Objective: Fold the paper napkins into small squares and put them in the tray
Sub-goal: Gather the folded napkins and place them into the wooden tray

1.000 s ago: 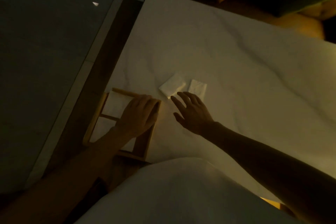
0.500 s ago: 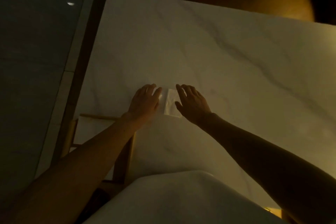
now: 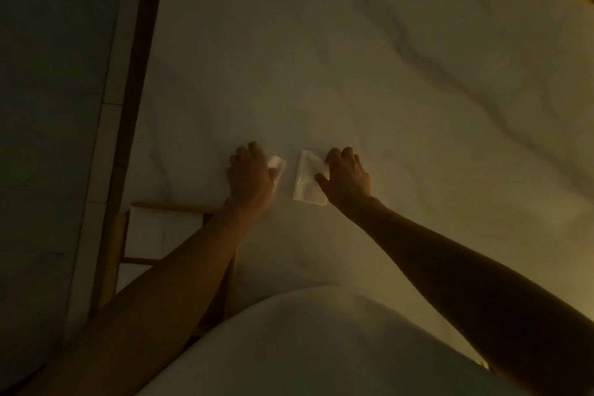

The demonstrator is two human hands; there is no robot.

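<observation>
Dim marble table (image 3: 353,58), warm low light; both hands now out on the napkins.

Since 1.0 s ago the left hand (image 3: 250,178) has left the wooden tray (image 3: 123,235) and curls over a small napkin (image 3: 278,164), grip unclear. Right hand (image 3: 345,178), fingers bent, presses the right edge of the second napkin (image 3: 307,182). Judgement: next fold starting. Tray lies near-left, under the left forearm.

White marble table (image 3: 353,58) bears two napkins (image 3: 307,183), apparently folded, and tray (image 3: 167,206).
</observation>
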